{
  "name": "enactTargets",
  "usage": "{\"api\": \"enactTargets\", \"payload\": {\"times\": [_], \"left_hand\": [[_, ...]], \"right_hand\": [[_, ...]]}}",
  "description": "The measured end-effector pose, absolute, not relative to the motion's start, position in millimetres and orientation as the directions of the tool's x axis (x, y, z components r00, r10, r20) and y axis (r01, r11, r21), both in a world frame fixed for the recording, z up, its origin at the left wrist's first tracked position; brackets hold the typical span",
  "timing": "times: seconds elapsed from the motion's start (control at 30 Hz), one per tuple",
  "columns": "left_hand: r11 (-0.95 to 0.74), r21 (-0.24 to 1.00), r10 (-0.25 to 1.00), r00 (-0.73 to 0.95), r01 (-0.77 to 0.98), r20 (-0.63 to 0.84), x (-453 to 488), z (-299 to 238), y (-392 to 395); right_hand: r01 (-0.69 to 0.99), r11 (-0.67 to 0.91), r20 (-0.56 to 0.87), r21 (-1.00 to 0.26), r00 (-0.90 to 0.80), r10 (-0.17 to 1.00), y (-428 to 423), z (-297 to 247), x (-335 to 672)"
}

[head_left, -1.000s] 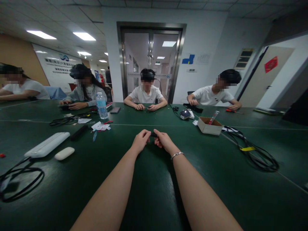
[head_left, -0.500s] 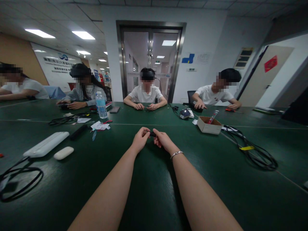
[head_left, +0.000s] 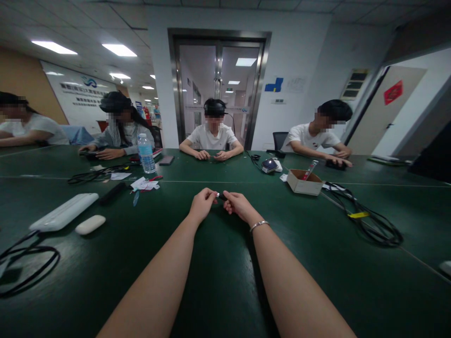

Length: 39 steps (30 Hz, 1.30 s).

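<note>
Just above the green table (head_left: 225, 263), both my hands meet around a small black stick with a bright metal end (head_left: 221, 196), which looks like a USB stick. My right hand (head_left: 238, 206), with a silver bangle at the wrist, pinches the black body between thumb and fingers. The metal end points left, toward the fingertips of my left hand (head_left: 203, 205). Those fingers are pinched together too; whatever they hold, perhaps a cap, is hidden behind them.
On the left lie a white power bank-like block (head_left: 65, 212), a white oval case (head_left: 90, 225) and a black cable (head_left: 31, 272). A water bottle (head_left: 146, 155) stands farther back. To the right are an open box (head_left: 303, 184) and a coiled cable (head_left: 373, 225). Several people sit opposite.
My hands have drawn slightly apart, the left moving left, and a metal end now shows on the black stick. Across the table, the person at right has shifted both hands onto a dark object.
</note>
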<state>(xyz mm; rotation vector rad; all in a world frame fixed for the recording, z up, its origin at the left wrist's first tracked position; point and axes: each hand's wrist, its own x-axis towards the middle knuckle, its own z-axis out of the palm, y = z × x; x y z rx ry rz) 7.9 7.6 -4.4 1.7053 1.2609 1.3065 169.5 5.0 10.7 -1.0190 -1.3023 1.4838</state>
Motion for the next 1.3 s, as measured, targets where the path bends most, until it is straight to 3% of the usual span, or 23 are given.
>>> {"api": "enactTargets", "payload": {"times": [0.5, 1.3], "left_hand": [[-0.250, 0.849, 0.965, 0.051, 0.466, 0.256, 4, -2, 6], [-0.107, 0.814, 0.986, -0.042, 0.571, 0.159, 8, 15, -10]], "right_hand": [[-0.229, 0.009, 0.075, -0.973, -0.282, 0.957, 5, 5, 173], [-0.193, 0.087, 0.145, -0.977, -0.314, 0.938, 4, 3, 175]]}}
